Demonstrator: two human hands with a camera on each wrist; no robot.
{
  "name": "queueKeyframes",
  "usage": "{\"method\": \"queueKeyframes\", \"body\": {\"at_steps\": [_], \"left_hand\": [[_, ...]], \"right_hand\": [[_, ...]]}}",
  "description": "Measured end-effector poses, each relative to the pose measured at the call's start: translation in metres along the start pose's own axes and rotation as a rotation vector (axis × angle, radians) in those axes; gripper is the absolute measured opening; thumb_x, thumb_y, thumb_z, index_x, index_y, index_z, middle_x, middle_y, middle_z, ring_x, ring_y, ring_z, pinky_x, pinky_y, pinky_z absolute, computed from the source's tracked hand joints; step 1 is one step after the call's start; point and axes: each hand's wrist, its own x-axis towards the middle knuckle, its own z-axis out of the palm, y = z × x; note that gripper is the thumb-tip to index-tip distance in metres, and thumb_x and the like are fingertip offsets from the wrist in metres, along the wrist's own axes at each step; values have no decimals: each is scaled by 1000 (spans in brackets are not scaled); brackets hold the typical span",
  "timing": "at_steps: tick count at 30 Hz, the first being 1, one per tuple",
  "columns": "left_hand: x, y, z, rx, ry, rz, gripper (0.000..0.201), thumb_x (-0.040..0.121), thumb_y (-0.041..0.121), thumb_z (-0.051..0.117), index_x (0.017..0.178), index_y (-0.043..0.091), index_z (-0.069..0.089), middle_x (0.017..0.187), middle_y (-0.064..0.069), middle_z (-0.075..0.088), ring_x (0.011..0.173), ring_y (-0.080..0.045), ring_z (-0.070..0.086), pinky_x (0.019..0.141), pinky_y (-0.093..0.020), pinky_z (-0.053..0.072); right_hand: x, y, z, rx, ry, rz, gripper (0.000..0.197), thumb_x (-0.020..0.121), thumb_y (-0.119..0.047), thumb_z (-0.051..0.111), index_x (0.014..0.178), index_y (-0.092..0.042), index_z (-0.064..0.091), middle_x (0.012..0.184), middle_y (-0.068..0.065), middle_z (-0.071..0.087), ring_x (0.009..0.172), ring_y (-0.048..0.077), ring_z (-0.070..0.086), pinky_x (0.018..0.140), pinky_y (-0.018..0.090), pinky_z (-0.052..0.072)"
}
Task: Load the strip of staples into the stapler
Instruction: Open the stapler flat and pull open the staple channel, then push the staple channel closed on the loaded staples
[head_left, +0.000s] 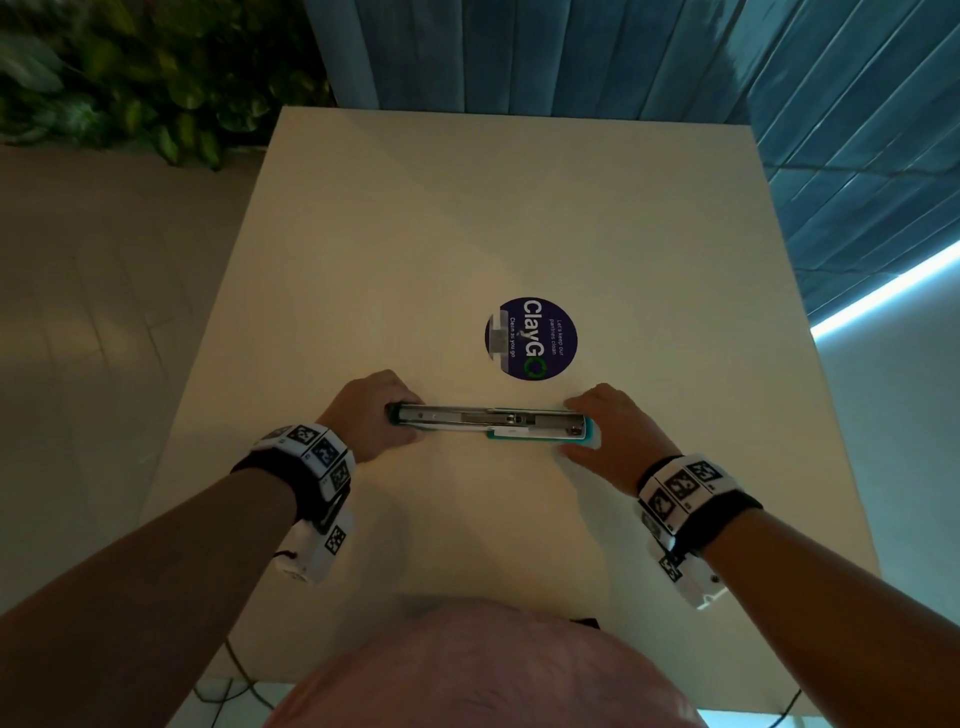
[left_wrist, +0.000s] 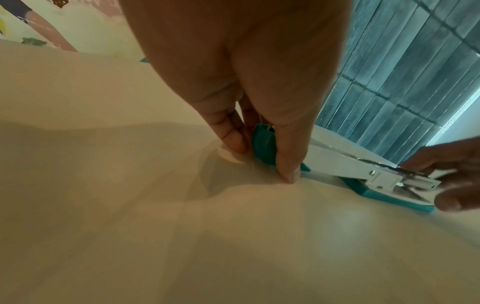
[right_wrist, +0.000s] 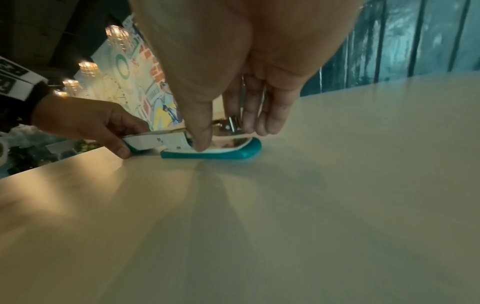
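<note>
Hands (head_left: 371, 415) (head_left: 610, 431) pinch opposite ends of the opened stapler (head_left: 493, 422).

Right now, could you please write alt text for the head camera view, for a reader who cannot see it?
A stapler lies swung open flat on a pale table, with the left hand gripping one end and the right hand holding the teal base end. A round dark-blue "ClayGo" sticker sits just beyond it.
</note>
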Motion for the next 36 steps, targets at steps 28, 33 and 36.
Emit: {"method": "queueKeyframes", "body": {"at_steps": [28, 33, 36], "left_hand": [[48, 113, 38, 119, -198, 326, 35, 79, 29, 66, 109, 11, 63, 98, -10, 57, 92, -24, 53, 77, -35, 44], [53, 119, 38, 224, -228, 334, 37, 80, 31, 64, 110, 10, 61, 98, -10, 56, 93, -25, 51, 73, -32, 37], [50, 112, 40, 184, -219, 327, 38, 80, 32, 64, 112, 13, 58, 103, -9, 56, 98, -25, 51, 80, -38, 45]], "right_hand": [[11, 11, 5, 98, 38, 24, 31, 77, -12, 65, 106, -12, 57, 106, 13, 55, 100, 27, 52, 91, 38, 44], [12, 13, 7, 84, 39, 18, 31, 77, -13, 65, 107, -12, 56, 107, 12, 54, 100, 26, 51, 90, 35, 42], [10, 14, 7, 99, 49, 7, 33, 77, -13, 65, 109, -13, 56, 107, 11, 55, 101, 25, 51, 90, 34, 42]]}}
